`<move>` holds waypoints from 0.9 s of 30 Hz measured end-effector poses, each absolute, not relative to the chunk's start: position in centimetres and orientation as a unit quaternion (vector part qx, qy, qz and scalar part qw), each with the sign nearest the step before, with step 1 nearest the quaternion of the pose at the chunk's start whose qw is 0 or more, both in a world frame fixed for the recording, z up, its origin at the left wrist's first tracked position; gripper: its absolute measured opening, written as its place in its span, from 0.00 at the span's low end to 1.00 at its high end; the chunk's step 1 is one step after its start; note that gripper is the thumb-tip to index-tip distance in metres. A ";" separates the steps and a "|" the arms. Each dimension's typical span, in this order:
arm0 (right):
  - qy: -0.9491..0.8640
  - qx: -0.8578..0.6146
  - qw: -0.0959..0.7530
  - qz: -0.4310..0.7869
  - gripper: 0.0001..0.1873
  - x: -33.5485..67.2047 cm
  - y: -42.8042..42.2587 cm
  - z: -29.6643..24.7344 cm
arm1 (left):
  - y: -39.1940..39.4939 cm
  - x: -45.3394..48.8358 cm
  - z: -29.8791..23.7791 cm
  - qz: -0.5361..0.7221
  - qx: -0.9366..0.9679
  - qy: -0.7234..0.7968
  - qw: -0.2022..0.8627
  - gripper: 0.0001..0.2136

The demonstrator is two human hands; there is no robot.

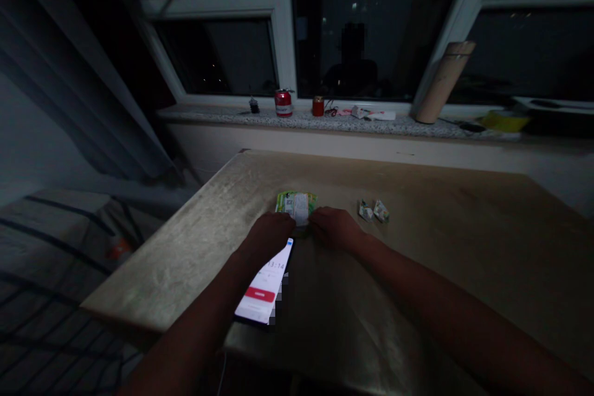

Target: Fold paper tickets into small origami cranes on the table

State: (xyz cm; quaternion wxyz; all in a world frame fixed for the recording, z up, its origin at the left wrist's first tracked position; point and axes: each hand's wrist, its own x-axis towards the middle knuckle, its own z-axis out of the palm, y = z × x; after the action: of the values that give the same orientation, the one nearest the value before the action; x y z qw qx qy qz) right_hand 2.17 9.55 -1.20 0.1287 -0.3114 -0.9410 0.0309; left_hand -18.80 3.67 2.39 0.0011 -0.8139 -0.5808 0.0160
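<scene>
A green and yellow packet [301,203] with a white printed label lies on the table, its printed side up. My left hand [275,229] is closed at its near left corner, and my right hand [331,227] is closed at its near right corner. The fingertips are partly hidden by the backs of the hands. Under my left forearm rests a phone [265,288] with a lit screen and a red button on it. To the right of my right hand are two small folded wrappers [374,211], apart from it.
The table [440,198] stands below a window. On the speckled sill [223,112] are a red can [283,103], a small red jar [318,106], crumpled paper [371,114] and a tall tan cylinder [443,83]. A grey curtain [88,86] and a metal rack [55,297] are on the left.
</scene>
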 end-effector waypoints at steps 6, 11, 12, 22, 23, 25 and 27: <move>-0.928 -0.323 0.167 0.078 0.15 3.2 9.0 -2.0 | 4.6 -19.2 2.5 0.031 -0.803 -0.595 0.002 0.11; -0.917 -0.326 0.202 0.111 0.16 4.0 8.7 -1.9 | 5.5 -19.6 2.6 0.006 -0.784 -0.621 -0.016 0.13; -0.914 -0.326 0.209 0.118 0.16 4.3 8.6 -1.8 | 5.5 -19.6 2.6 -0.004 -0.781 -0.624 -0.019 0.13; -0.872 -0.331 0.287 0.219 0.18 8.8 6.9 -2.0 | 5.4 -20.1 1.9 -0.132 -0.745 -0.646 -0.104 0.03; -0.867 -0.331 0.291 0.232 0.17 9.1 6.7 -2.2 | 5.5 -20.1 1.8 -0.144 -0.740 -0.646 -0.122 0.04; -0.857 -0.330 0.298 0.260 0.17 9.8 6.4 -2.5 | 5.7 -20.0 1.5 -0.163 -0.727 -0.647 -0.162 0.06; -0.843 -0.332 0.307 0.292 0.17 10.4 6.1 -2.9 | 5.9 -19.8 1.5 -0.172 -0.712 -0.652 -0.196 0.08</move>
State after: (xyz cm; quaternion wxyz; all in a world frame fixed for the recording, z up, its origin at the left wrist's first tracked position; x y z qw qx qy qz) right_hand 10.42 6.10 -2.85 0.3067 -0.3321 -0.8429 0.2920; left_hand -19.82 5.87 1.54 -0.1961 -0.7117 -0.6523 -0.1719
